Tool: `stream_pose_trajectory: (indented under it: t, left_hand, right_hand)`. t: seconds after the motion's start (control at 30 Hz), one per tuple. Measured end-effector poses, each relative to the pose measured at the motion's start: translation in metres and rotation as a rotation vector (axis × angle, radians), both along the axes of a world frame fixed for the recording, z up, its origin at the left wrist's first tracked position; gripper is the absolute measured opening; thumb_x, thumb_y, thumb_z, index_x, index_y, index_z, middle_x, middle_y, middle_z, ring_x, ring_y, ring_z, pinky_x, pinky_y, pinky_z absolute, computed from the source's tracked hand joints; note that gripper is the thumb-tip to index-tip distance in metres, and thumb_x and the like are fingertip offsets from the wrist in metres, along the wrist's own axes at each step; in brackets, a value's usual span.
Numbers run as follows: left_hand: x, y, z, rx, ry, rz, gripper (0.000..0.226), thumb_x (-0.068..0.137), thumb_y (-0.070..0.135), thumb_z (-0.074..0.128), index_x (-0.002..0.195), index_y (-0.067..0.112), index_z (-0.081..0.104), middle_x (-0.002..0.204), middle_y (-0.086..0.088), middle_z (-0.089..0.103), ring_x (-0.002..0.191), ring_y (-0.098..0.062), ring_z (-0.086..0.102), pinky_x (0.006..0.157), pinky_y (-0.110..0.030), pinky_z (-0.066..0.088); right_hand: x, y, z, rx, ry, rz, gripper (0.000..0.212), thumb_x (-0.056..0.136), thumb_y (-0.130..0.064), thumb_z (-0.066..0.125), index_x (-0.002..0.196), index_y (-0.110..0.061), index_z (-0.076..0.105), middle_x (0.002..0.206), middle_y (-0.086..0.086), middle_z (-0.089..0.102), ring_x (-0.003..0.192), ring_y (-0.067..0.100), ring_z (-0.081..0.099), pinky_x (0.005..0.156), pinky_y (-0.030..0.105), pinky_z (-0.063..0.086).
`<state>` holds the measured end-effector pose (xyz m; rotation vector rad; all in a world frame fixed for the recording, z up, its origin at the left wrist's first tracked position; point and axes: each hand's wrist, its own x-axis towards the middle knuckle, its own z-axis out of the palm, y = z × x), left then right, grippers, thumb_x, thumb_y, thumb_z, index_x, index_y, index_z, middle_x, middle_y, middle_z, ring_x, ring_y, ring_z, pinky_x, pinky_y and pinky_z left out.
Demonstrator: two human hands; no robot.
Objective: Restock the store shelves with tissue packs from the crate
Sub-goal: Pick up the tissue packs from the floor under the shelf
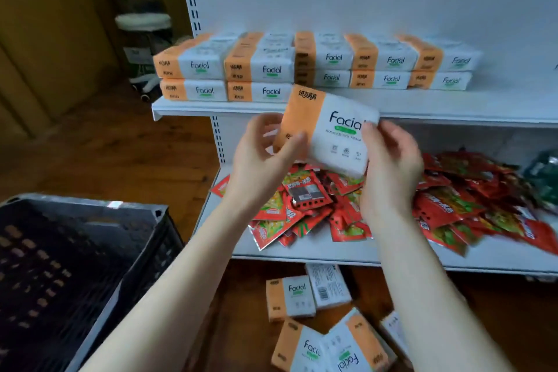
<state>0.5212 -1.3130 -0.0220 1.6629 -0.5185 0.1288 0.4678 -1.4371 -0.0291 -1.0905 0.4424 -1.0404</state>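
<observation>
You hold one facial tissue pack (329, 133) in both hands, tilted, in the air just in front of the upper shelf's (483, 106) front edge, toward its left end. Your left hand (259, 157) grips the orange end, thumb across the front and fingers curled behind. Your right hand (389, 166) grasps the white end, fingers wrapped round its side. On the upper shelf the stacked tissue packs (302, 66) lie two high in a row running from the left edge, printed faces forward. Below your hands, red snack packets (447, 199) lie heaped over the lower shelf (332, 251). More loose tissue packs (302, 296) lie on the wooden floor (126, 154) under that shelf's front edge, and the dark plastic crate (90, 238) stands left of the shelving.
</observation>
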Motion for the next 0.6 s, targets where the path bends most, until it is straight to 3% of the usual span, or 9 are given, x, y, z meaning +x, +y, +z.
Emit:
stream_pose_trajectory:
  t: [0.1, 0.2, 0.23, 0.3, 0.33, 0.4, 0.5, 0.53, 0.6]
  left_hand:
    - [0.016, -0.019, 0.005, 0.212, -0.164, -0.008, 0.044, 0.082, 0.027, 0.068, 0.123, 0.016, 0.054, 0.114, -0.001, 0.060, 0.093, -0.009, 0.058, 0.081, -0.022, 0.048]
    - [0.030, -0.041, 0.009, 0.241, -0.189, 0.072, 0.046, 0.082, 0.030, 0.068, 0.123, 0.013, 0.057, 0.104, -0.006, 0.063, 0.086, -0.015, 0.056, 0.073, -0.021, 0.039]
    - [0.033, -0.048, 0.012, 0.244, -0.192, 0.101, 0.045, 0.082, 0.031, 0.068, 0.121, 0.012, 0.057, 0.098, -0.003, 0.062, 0.083, -0.015, 0.053, 0.068, -0.019, 0.035]
    - [0.042, -0.060, 0.018, 0.233, -0.181, 0.153, 0.044, 0.083, 0.031, 0.067, 0.119, 0.009, 0.056, 0.088, 0.002, 0.055, 0.080, -0.013, 0.049, 0.062, -0.017, 0.028]
    - [0.047, -0.063, 0.020, 0.221, -0.167, 0.168, 0.044, 0.083, 0.032, 0.067, 0.119, 0.009, 0.055, 0.086, 0.003, 0.053, 0.081, -0.013, 0.048, 0.061, -0.017, 0.027]
    - [0.056, -0.067, 0.019, 0.205, -0.148, 0.180, 0.043, 0.084, 0.033, 0.066, 0.117, 0.009, 0.054, 0.088, 0.003, 0.053, 0.084, -0.013, 0.049, 0.062, -0.018, 0.028]
    - [0.065, -0.064, 0.009, 0.203, -0.176, 0.188, 0.035, 0.083, 0.027, 0.068, 0.110, 0.007, 0.058, 0.093, 0.001, 0.058, 0.084, -0.011, 0.052, 0.063, -0.014, 0.032]
    - [0.067, -0.063, 0.005, 0.215, -0.204, 0.192, 0.031, 0.083, 0.023, 0.068, 0.108, 0.006, 0.061, 0.095, -0.001, 0.060, 0.083, -0.010, 0.053, 0.063, -0.012, 0.033]
    - [0.071, -0.062, -0.002, 0.253, -0.260, 0.223, 0.022, 0.085, 0.015, 0.066, 0.103, 0.004, 0.063, 0.096, -0.006, 0.063, 0.079, -0.011, 0.053, 0.062, -0.012, 0.032]
  right_hand:
    - [0.017, -0.034, 0.014, -0.017, 0.099, 0.032, 0.012, 0.086, -0.010, 0.061, 0.075, -0.011, 0.063, 0.082, 0.007, 0.067, 0.084, 0.020, 0.062, 0.077, 0.036, 0.052]
    - [0.029, -0.051, 0.019, -0.132, 0.253, 0.108, 0.034, 0.085, -0.019, 0.061, 0.088, 0.014, 0.054, 0.090, 0.028, 0.065, 0.077, 0.018, 0.050, 0.070, 0.032, 0.038]
    - [0.032, -0.055, 0.022, -0.201, 0.302, 0.114, 0.037, 0.085, -0.021, 0.061, 0.090, 0.015, 0.054, 0.087, 0.025, 0.065, 0.075, 0.016, 0.047, 0.069, 0.029, 0.035]
    - [0.038, -0.065, 0.032, -0.370, 0.393, 0.155, 0.025, 0.085, -0.024, 0.060, 0.078, 0.000, 0.060, 0.071, 0.005, 0.060, 0.068, 0.012, 0.048, 0.062, 0.024, 0.035]
    - [0.042, -0.069, 0.037, -0.468, 0.461, 0.169, 0.020, 0.085, -0.027, 0.059, 0.078, -0.008, 0.062, 0.072, -0.001, 0.060, 0.069, 0.011, 0.052, 0.062, 0.023, 0.038]
    - [0.053, -0.077, 0.041, -0.675, 0.627, 0.157, 0.027, 0.085, -0.035, 0.056, 0.092, -0.010, 0.064, 0.087, 0.003, 0.065, 0.083, 0.019, 0.058, 0.070, 0.028, 0.043]
    - [0.067, -0.083, 0.043, -0.846, 0.797, 0.133, 0.037, 0.089, -0.041, 0.050, 0.103, -0.007, 0.053, 0.101, 0.008, 0.057, 0.094, 0.026, 0.054, 0.074, 0.032, 0.039]
    - [0.071, -0.084, 0.043, -0.869, 0.796, 0.107, 0.032, 0.091, -0.039, 0.050, 0.103, -0.009, 0.054, 0.100, 0.007, 0.057, 0.093, 0.024, 0.054, 0.075, 0.031, 0.037]
    - [0.078, -0.086, 0.043, -0.877, 0.727, 0.060, 0.017, 0.092, -0.033, 0.051, 0.083, -0.019, 0.052, 0.082, 0.000, 0.053, 0.076, 0.014, 0.051, 0.073, 0.030, 0.035]
